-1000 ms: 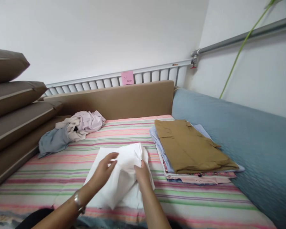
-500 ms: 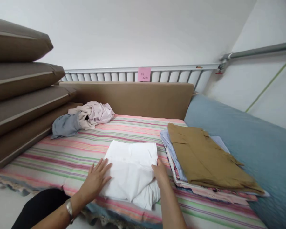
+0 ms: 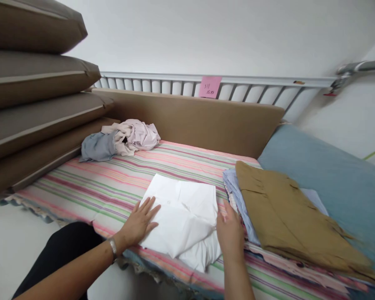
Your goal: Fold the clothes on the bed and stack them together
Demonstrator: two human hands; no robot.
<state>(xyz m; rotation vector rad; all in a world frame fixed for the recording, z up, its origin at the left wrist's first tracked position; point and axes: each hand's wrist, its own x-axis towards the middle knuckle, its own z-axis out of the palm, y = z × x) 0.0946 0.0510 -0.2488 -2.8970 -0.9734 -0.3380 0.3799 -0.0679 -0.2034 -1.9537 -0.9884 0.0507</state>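
Observation:
A white garment, partly folded and looking like a shirt (image 3: 178, 221), lies on the striped bed cover (image 3: 118, 183) in front of me. A small button shows on it, and its lower right part is bunched. My left hand (image 3: 140, 221) rests flat on its left side, fingers spread. At its right edge is my right hand (image 3: 230, 227), thumb beside the cloth and fingers apart, bent a little. To the right of that hand is a pile of folded clothes, with a mustard-brown garment (image 3: 287, 216) on top and a light blue one (image 3: 240, 204) beneath.
Crumpled clothes, grey-blue (image 3: 98, 146) and pale pink (image 3: 143, 134), lie at the back left. Thick brown cushions (image 3: 46, 112) are stacked on the left. A brown board (image 3: 187, 123) stands along the back, before a radiator with a pink note (image 3: 210, 86). Blue padding (image 3: 325, 162) borders the right.
My right hand has loosened from the white shirt's right edge, its fingers now farther apart. My left hand stays flat on the cloth. The camera view has turned and tilted slightly.

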